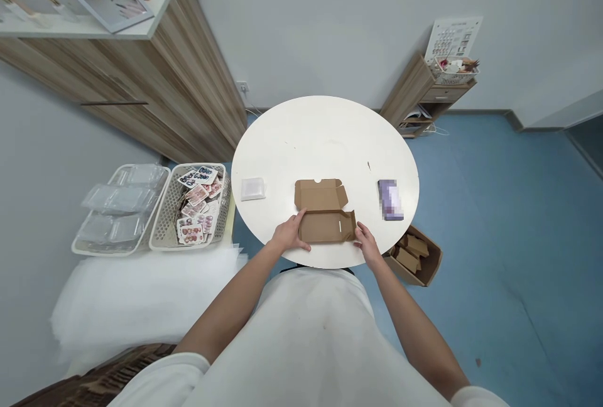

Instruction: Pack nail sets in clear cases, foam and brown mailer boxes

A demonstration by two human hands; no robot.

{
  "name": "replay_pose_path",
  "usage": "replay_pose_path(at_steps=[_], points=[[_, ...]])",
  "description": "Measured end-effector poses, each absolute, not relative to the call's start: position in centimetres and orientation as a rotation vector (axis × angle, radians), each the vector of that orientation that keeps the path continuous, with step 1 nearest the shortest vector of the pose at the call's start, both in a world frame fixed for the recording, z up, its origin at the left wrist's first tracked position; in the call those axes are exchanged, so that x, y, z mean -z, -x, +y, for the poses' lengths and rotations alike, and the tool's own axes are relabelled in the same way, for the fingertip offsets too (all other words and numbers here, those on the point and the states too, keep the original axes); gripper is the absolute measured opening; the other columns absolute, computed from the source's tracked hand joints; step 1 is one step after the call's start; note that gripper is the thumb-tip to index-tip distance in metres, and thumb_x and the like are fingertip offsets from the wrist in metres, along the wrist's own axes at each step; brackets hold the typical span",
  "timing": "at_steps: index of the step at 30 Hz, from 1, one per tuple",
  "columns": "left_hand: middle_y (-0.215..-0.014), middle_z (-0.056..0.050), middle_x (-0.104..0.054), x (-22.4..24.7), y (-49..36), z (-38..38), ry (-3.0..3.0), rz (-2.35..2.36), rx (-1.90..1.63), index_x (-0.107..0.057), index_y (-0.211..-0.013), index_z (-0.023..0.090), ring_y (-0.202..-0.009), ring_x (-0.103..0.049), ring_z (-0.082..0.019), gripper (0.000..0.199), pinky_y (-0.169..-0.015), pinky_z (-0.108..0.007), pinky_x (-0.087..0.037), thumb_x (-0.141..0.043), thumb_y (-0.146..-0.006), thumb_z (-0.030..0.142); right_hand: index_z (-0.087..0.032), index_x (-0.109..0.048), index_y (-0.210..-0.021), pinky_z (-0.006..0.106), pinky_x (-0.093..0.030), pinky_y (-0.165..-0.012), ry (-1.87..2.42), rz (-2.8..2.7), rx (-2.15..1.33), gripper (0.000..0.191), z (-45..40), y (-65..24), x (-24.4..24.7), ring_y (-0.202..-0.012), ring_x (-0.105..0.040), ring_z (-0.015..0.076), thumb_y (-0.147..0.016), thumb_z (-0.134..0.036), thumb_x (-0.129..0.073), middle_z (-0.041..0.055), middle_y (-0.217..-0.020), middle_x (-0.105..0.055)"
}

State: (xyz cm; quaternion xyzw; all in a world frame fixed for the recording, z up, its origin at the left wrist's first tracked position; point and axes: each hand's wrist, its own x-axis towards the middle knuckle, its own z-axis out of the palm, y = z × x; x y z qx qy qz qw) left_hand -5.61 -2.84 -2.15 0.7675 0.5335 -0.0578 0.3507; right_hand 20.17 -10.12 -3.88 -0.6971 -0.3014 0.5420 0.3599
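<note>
A brown cardboard box (321, 228) lies unfolded near the front edge of the white table, its lid (318, 195) laid back flat on the far side. My left hand (288, 235) grips the box's left end, thumb low and fingers at the upper corner. At the other end, my right hand (366, 242) has its fingers closed on the small folded-up flap. A flat clear plastic packet (253, 189) is left of the box. To the right lies a purple item (391, 200), blurred by pixelation, perhaps a phone.
The round white table (325, 137) carries a small dark object (369, 166). On the left stand a basket (162, 231) of printed nail cards and a basket (106, 249) of clear plastic cases, beside white sheets (141, 294). A carton (432, 262) of cardboard pieces sits lower right.
</note>
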Motion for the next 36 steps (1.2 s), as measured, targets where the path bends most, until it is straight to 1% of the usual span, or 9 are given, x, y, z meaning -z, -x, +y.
replay_pose_path(at_steps=[5, 9, 11, 17, 23, 26, 29, 32, 36], points=[[-0.127, -0.012, -0.042, 2.6, 5.6, -3.1, -1.991, 1.365, 0.143, -0.001, -0.136, 0.027, -0.111, -0.045, -0.032, 0.123, -0.079, -0.034, -0.041, -0.072, -0.040, 0.058, -0.021, -0.052, -0.113, 0.032, -0.045, -0.075, 1.797, -0.958, -1.379, 0.049, -9.2, -18.8, 3.6, -0.096, -0.054, 0.0204, -0.075, -0.052, -0.044, 0.0071, -0.113, -0.056], [-0.128, -0.012, -0.041, 2.6, 5.5, -3.4, -1.979, 1.358, 0.131, 0.000, -0.136, 0.027, -0.114, -0.043, -0.031, 0.124, -0.082, -0.034, -0.040, -0.073, -0.040, 0.056, -0.019, -0.050, -0.111, 0.030, -0.045, -0.068, 1.903, -1.107, -1.249, 0.048, -8.5, -18.1, 3.9, -0.078, -0.057, 0.0161, -0.071, -0.046, -0.050, 0.0058, -0.101, -0.059], [-0.128, -0.011, -0.040, 2.5, 5.4, -3.5, -1.970, 1.351, 0.123, -0.001, -0.136, 0.027, -0.115, -0.042, -0.031, 0.123, -0.083, -0.034, -0.039, -0.073, -0.040, 0.055, -0.019, -0.050, -0.109, 0.028, -0.043, -0.065, 2.024, -1.201, -1.172, 0.046, -8.0, -18.0, 4.0, -0.074, -0.057, 0.0157, -0.070, -0.043, -0.051, 0.0040, -0.092, -0.061], [-0.126, -0.012, -0.042, 2.6, 4.6, -3.9, -1.950, 1.325, 0.083, -0.004, -0.136, 0.028, -0.112, -0.044, -0.032, 0.122, -0.081, -0.034, -0.039, -0.074, -0.040, 0.054, -0.020, -0.049, -0.092, 0.025, -0.035, -0.059, 2.416, -1.473, -1.018, 0.020, -7.0, -18.0, 4.1, -0.070, -0.055, 0.0167, -0.073, -0.027, -0.048, 0.0013, -0.075, -0.059], [-0.121, -0.011, -0.045, 2.8, 3.7, -4.5, -1.918, 1.330, 0.081, -0.003, -0.137, 0.027, -0.107, -0.047, -0.031, 0.118, -0.077, -0.033, -0.040, -0.072, -0.046, 0.055, -0.020, -0.044, -0.092, 0.025, -0.034, -0.059, 2.480, -1.502, -0.989, 0.017, -7.4, -18.4, 4.2, -0.072, -0.055, 0.0176, -0.075, -0.021, -0.043, 0.0035, -0.080, -0.059], [-0.122, -0.011, -0.043, 2.9, 3.4, -5.5, -1.834, 1.373, -0.010, 0.002, -0.137, 0.028, -0.103, -0.050, -0.028, 0.112, -0.074, -0.032, -0.040, -0.068, -0.054, 0.053, -0.020, -0.044, -0.092, 0.025, -0.035, -0.059, 2.484, -1.492, -0.981, 0.016, -7.3, -18.6, 4.1, -0.075, -0.056, 0.0181, -0.076, -0.021, -0.043, 0.0043, -0.082, -0.060], [-0.122, -0.011, -0.042, 3.2, 3.1, -6.9, -1.691, 1.415, -0.181, 0.006, -0.137, 0.026, -0.089, -0.055, -0.022, 0.102, -0.073, -0.032, -0.042, -0.062, -0.064, 0.052, -0.021, -0.044, -0.094, 0.026, -0.036, -0.059, 2.514, -1.481, -0.971, 0.019, -7.0, -18.9, 3.8, -0.077, -0.057, 0.0189, -0.076, -0.024, -0.043, 0.0047, -0.085, -0.060], [-0.120, -0.012, -0.043, 3.6, 2.5, -8.0, -1.606, 1.412, -0.314, -0.003, -0.137, 0.022, -0.087, -0.054, -0.019, 0.089, -0.077, -0.034, -0.043, -0.055, -0.071, 0.050, -0.021, -0.042, -0.100, 0.028, -0.037, -0.060, 2.519, -1.509, -0.980, 0.025, -6.6, -19.1, 3.6, -0.082, -0.057, 0.0206, -0.076, -0.028, -0.044, 0.0060, -0.090, -0.060], [-0.121, -0.013, -0.041, 3.9, 1.5, -8.4, -1.544, 1.440, -0.394, -0.011, -0.136, 0.020, -0.098, -0.050, -0.021, 0.078, -0.083, -0.036, -0.041, -0.052, -0.075, 0.045, -0.020, -0.039, -0.106, 0.030, -0.039, -0.062, 2.484, -1.601, -0.998, 0.032, -6.1, -19.5, 3.4, -0.087, -0.057, 0.0228, -0.076, -0.031, -0.045, 0.0087, -0.100, -0.057]])
